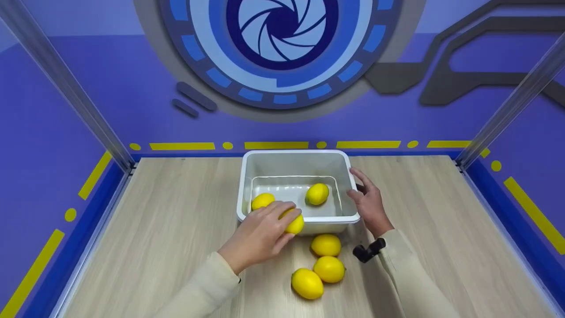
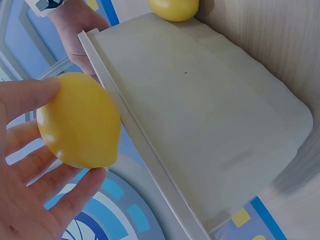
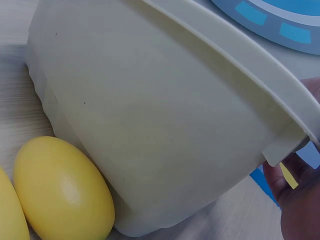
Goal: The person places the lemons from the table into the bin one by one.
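A lemon (image 2: 80,122) is pinched between the thumb and fingers of my left hand (image 1: 263,232), at the near rim of a white plastic bin (image 1: 296,227). Inside the bin lie two lemons, one (image 1: 317,194) toward the right and one (image 1: 263,200) at the left, partly behind my left hand. My right hand (image 1: 372,204) grips the bin's right rim, thumb on the near side of the fingers. In the right wrist view its fingers are partly cut off by the frame edge.
In front of the bin, three lemons rest on the wooden table: one (image 1: 326,245) by its near wall, a second (image 1: 329,269) just nearer, and a third (image 1: 307,283) nearest. A blue patterned wall (image 1: 194,128) rises behind the table, with side panels left and right.
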### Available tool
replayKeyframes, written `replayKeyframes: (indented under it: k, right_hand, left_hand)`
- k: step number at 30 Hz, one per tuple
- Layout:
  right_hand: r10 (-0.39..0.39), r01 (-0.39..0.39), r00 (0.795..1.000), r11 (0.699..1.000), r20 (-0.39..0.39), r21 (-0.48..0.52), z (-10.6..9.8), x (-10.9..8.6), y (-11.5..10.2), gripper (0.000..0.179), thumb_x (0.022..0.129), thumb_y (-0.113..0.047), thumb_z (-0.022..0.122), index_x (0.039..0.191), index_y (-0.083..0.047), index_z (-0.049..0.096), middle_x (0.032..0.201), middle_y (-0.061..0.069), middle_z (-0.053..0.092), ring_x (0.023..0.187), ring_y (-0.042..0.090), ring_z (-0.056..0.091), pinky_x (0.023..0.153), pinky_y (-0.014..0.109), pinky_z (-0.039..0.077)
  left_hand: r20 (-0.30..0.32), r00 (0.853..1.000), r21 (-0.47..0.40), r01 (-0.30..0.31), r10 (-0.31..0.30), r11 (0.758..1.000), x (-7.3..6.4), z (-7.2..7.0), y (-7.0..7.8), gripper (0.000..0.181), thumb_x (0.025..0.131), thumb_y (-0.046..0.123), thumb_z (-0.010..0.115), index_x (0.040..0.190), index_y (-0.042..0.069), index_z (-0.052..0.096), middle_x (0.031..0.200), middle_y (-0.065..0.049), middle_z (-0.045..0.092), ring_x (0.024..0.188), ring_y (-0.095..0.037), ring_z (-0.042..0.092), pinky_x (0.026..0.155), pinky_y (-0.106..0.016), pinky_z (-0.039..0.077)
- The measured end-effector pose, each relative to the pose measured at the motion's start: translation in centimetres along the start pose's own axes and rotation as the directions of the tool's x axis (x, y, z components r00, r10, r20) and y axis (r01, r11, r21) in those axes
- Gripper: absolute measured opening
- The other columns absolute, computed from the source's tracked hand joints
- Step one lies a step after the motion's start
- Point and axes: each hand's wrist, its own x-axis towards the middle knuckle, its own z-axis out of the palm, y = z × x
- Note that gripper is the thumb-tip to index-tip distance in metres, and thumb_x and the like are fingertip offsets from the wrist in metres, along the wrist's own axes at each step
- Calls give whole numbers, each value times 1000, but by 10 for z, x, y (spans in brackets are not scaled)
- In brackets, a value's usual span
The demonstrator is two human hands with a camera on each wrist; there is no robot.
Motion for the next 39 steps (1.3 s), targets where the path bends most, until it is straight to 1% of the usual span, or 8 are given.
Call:
replayKeyframes:
  k: [6, 18, 22, 24, 29, 31, 35, 39]
  right_hand:
    - [-14, 14, 1000, 1000, 12, 18, 0, -2, -1, 61, 94, -4, 50, 150, -22, 34, 150, 17, 41, 134, 33, 45, 105, 56, 42]
    - [-17, 17, 1000, 1000, 7, 19, -1, -1, -1, 59, 95, -4, 50, 150, -21, 35, 151, 15, 40, 134, 33, 44, 105, 54, 42]
    - [-5, 4, 1000, 1000, 12, 30, 0, -1, -2, 59, 95, -3, 51, 150, -21, 35, 151, 15, 40, 135, 33, 44, 106, 55, 42]
    - [2, -3, 1000, 999, 14, 33, 0, -4, -6, 60, 95, -3, 50, 150, -20, 35, 152, 15, 39, 135, 33, 43, 106, 55, 41]
    - [1, -1, 1000, 1000, 4, 22, 0, -2, -4, 60, 95, -3, 51, 150, -21, 35, 152, 14, 39, 136, 33, 43, 106, 55, 42]
    - [-3, 3, 1000, 1000, -1, 12, -1, 1, 1, 60, 95, -4, 52, 150, -22, 36, 152, 13, 39, 135, 33, 44, 105, 54, 43]
    - [1, -1, 1000, 1000, -3, 7, -1, 1, 1, 60, 95, -5, 52, 149, -23, 36, 152, 12, 38, 136, 33, 43, 105, 53, 43]
    - [7, -7, 1000, 1000, 0, 8, 0, 2, 1, 58, 95, -6, 52, 149, -23, 37, 153, 11, 37, 136, 33, 43, 105, 53, 43]
  left_hand:
    - [-9, 1000, 11, 15, -15, 1000, 1, 0, -1, 45, 90, 30, 68, 130, 16, 56, 129, -3, 60, 118, -18, 58, 101, -34, 50]
    - [-46, 998, 19, 38, -37, 999, 4, 3, -2, 46, 90, 31, 67, 132, 15, 55, 130, -5, 58, 119, -19, 57, 103, -35, 49]
    - [-41, 998, 14, 56, -55, 998, 5, 3, -3, 46, 91, 31, 66, 132, 15, 55, 131, -4, 58, 119, -19, 57, 103, -35, 48]
    - [-36, 997, 11, 66, -65, 998, 5, 3, -3, 45, 91, 31, 66, 132, 15, 54, 131, -4, 58, 120, -19, 57, 103, -35, 48]
    - [-31, 996, 11, 85, -84, 996, 7, 4, -3, 45, 91, 31, 66, 131, 16, 55, 130, -4, 58, 120, -20, 57, 102, -35, 49]
    - [-25, 995, 6, 95, -94, 995, 9, 5, -3, 46, 90, 31, 66, 131, 16, 55, 130, -4, 58, 120, -20, 57, 103, -36, 49]
    - [-8, 992, 0, 124, -124, 992, 10, 5, -3, 48, 90, 33, 67, 133, 16, 54, 132, -4, 58, 122, -20, 56, 104, -36, 48]
    - [-12, 990, 2, 140, -140, 990, 10, 6, -3, 49, 90, 34, 67, 134, 16, 53, 133, -4, 58, 122, -20, 56, 104, -37, 48]
